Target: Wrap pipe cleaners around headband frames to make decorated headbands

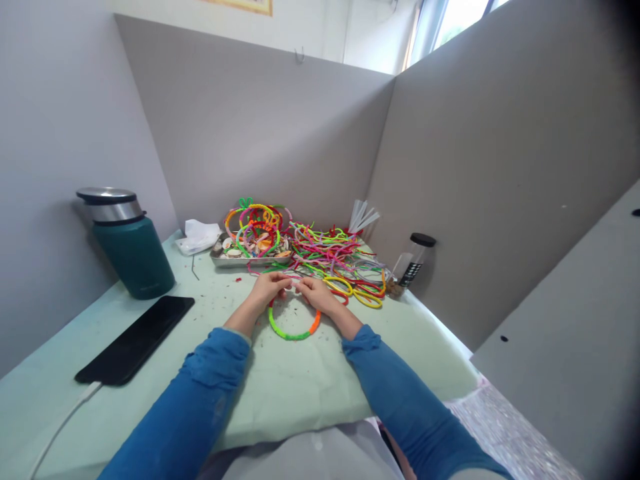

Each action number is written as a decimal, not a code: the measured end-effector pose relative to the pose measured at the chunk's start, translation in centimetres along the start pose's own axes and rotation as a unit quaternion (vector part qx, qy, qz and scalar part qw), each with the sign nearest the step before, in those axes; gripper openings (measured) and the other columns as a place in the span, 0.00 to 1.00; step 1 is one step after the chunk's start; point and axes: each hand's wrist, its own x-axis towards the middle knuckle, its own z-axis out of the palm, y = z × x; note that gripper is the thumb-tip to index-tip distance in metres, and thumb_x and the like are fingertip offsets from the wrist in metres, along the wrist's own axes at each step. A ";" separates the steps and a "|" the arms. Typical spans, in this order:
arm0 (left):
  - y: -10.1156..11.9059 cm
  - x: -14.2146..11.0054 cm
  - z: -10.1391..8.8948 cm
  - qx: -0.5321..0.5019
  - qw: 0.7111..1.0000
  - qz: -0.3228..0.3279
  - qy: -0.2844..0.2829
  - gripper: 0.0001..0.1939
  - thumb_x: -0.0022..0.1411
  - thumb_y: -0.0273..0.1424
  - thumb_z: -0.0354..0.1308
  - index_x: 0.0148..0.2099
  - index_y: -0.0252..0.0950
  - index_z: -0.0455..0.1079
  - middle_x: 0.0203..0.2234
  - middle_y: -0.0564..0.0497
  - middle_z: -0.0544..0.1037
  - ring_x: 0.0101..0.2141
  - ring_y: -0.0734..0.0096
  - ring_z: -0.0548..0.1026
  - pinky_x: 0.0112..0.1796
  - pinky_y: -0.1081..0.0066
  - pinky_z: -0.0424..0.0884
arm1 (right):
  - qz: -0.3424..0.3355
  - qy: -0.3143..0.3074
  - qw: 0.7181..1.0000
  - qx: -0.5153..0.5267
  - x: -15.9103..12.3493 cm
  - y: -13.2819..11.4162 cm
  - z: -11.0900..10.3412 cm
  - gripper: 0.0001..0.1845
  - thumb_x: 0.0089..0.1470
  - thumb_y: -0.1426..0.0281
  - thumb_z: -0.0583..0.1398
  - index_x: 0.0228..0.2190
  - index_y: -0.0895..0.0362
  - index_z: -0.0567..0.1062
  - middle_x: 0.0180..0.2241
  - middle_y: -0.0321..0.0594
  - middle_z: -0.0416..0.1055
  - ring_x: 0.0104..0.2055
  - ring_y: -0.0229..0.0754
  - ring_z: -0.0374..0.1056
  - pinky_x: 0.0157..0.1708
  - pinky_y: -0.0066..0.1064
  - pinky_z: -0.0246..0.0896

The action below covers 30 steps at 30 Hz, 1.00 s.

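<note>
A ring of fuzzy pipe cleaner (295, 337), coloured green, lime, orange and red, hangs or lies just below my two hands over the cloth. My left hand (270, 291) pinches its upper left part with closed fingers. Opposite it, my right hand (319, 293) has its fingertips closed on the upper right part. The fingertips of both hands nearly meet at the top of the ring, where a pale pink bit shows between them. How the ends join there is hidden by the fingers.
Behind my hands stands a metal tray (250, 261) with shells and finished coloured rings. Loose pipe cleaners (330, 243) pile up beside it. A teal bottle (133, 250) and a charging phone (137, 340) are at left, a clear bottle (413, 263) at right. Grey partitions (260, 113) enclose the table.
</note>
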 end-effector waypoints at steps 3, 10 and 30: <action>-0.1 0.1 0.0 -0.005 1.000 0.002 -0.001 0.16 0.42 0.38 0.65 0.29 0.31 0.71 0.15 0.53 0.72 0.16 0.76 0.67 0.19 0.76 0.60 | -0.003 -0.001 1.000 -0.003 0.1 0.1 0.0 0.17 0.54 0.59 0.54 0.24 0.59 0.70 0.14 0.30 0.58 0.19 0.33 0.53 0.20 0.24 0.47; 0.1 0.0 0.1 -0.001 1.000 0.002 0.009 0.14 0.44 0.36 0.64 0.30 0.31 0.71 0.14 0.53 0.71 0.16 0.77 0.67 0.19 0.77 0.60 | -0.008 0.002 1.000 -0.009 0.2 0.4 0.0 0.16 0.54 0.60 0.54 0.24 0.59 0.71 0.14 0.30 0.58 0.20 0.34 0.53 0.21 0.24 0.47; 0.1 -0.2 -0.1 0.047 0.998 -0.047 0.007 0.18 0.49 0.43 0.61 0.24 0.31 0.71 0.09 0.52 0.68 0.09 0.78 0.62 0.12 0.76 0.49 | -0.011 0.002 1.000 -0.015 0.2 0.4 0.1 0.18 0.54 0.59 0.54 0.23 0.59 0.70 0.15 0.30 0.58 0.20 0.33 0.52 0.21 0.24 0.47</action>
